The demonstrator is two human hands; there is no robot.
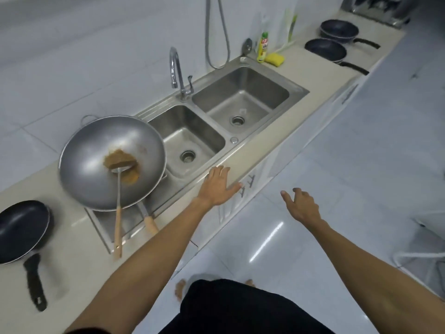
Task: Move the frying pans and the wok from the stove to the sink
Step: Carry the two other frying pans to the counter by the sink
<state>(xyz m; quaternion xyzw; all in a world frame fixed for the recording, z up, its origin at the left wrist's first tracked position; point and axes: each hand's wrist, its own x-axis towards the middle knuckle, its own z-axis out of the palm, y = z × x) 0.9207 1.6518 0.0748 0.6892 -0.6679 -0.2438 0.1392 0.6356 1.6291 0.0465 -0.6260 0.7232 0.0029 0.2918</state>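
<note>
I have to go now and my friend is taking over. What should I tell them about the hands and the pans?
Left hand: open, empty, by the counter's front edge near the sink.
Right hand: open, empty, in the air over the floor.
Wok: on the drainboard left of the sink, with brown food and a spatula inside. Not in a basin.
Near pan: on the counter left of the wok.
Two far pans: on the counter right of the sink.
Done: nothing is in the sink; both basins are empty.
Left: put the wok and all three pans into the sink.
</note>
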